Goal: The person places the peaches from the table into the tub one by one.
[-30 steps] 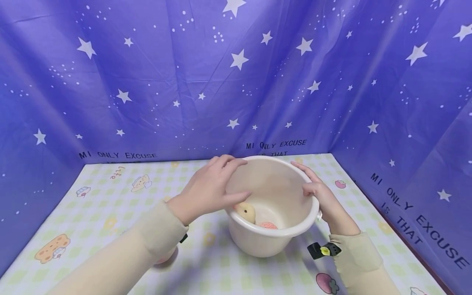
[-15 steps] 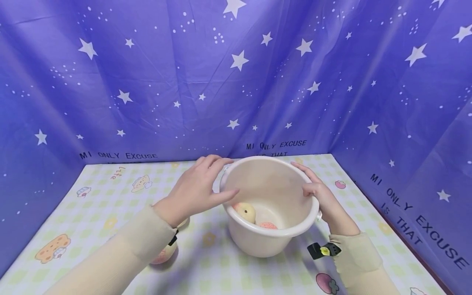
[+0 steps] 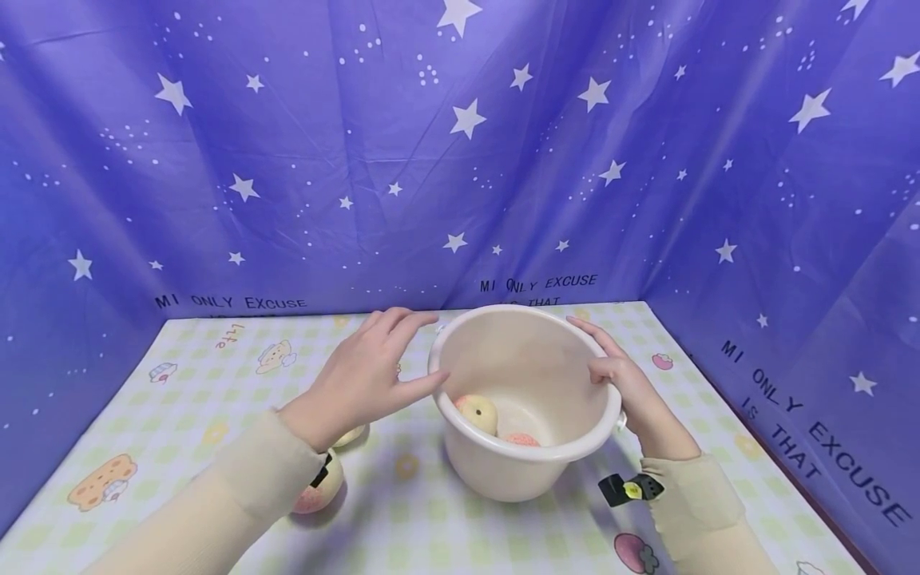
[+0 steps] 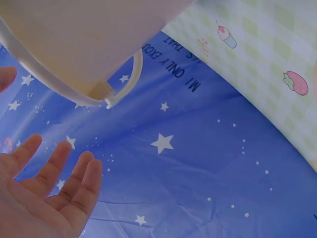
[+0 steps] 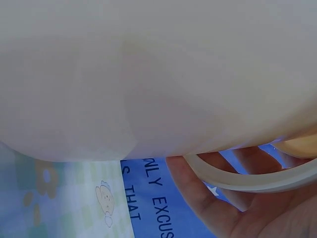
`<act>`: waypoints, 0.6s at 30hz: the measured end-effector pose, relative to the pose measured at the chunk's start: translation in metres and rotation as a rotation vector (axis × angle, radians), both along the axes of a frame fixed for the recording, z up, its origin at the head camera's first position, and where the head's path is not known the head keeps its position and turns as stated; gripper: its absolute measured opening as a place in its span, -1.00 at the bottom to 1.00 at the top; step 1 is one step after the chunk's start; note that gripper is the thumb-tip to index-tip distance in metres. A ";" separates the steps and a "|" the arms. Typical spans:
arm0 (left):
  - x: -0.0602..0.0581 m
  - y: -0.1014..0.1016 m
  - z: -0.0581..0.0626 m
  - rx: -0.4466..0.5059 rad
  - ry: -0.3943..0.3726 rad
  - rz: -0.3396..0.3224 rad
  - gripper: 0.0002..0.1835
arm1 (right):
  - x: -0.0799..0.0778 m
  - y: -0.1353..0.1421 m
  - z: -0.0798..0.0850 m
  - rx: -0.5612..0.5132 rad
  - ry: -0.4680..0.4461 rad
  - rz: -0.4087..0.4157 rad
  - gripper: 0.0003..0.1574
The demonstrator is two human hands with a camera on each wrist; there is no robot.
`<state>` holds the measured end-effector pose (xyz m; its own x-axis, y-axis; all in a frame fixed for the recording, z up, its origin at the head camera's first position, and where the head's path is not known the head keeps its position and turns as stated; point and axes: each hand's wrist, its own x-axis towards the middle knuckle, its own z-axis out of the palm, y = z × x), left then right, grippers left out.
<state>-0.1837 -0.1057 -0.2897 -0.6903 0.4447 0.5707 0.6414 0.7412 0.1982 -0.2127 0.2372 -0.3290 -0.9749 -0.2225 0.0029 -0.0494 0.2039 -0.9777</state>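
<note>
A cream plastic bucket [image 3: 510, 475] stands tilted toward the viewer, its mouth wide in the head view. My right hand [image 3: 634, 389] grips its right rim, thumb inside and fingers outside. The right wrist view shows that hand's fingers behind the curved bail handle [image 5: 247, 181]. My left hand [image 3: 362, 375] is beside the left rim, thumb and fingers spread, with nothing in it; the left wrist view shows its fingers [image 4: 47, 173] apart from the bucket. Inside lie a yellow-and-pink peach-like fruit [image 3: 480, 414] and a textured pink piece [image 3: 522, 440], partly hidden by the front wall.
Two more yellow-and-pink round fruits, a nearer one [image 3: 329, 489] and a farther one [image 3: 354, 436], lie on the checked tablecloth [image 3: 402, 527], partly covered by the left arm. A blue star-printed curtain [image 3: 402, 160] closes off the back and sides.
My left hand has drawn back leftward from over the bucket's left rim, uncovering more of the fruit inside and those on the cloth. My right hand keeps its grip on the rim.
</note>
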 end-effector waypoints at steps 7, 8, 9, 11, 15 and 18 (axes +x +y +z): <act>0.004 -0.011 0.002 -0.002 -0.021 0.031 -0.32 | 0.000 0.000 0.001 0.006 0.008 0.003 0.16; 0.005 -0.013 0.002 -0.002 -0.021 0.035 -0.32 | 0.000 0.000 0.001 0.009 0.006 0.000 0.16; 0.005 -0.015 0.002 -0.003 -0.021 0.040 -0.32 | 0.000 0.000 0.001 0.011 0.005 -0.001 0.16; 0.005 -0.018 0.002 -0.007 -0.020 0.050 -0.33 | 0.000 0.000 0.001 0.013 0.005 -0.001 0.16; 0.005 -0.023 0.000 -0.012 -0.020 0.063 -0.31 | 0.000 0.000 0.000 0.009 0.007 0.002 0.16; 0.006 -0.026 -0.003 -0.010 -0.015 0.061 -0.31 | 0.000 0.000 0.000 0.005 0.008 0.003 0.16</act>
<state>-0.1773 -0.1320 -0.2928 -0.7247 0.4075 0.5556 0.5922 0.7806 0.1998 -0.2124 0.2374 -0.3290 -0.9741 -0.2259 0.0092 -0.0576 0.2088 -0.9763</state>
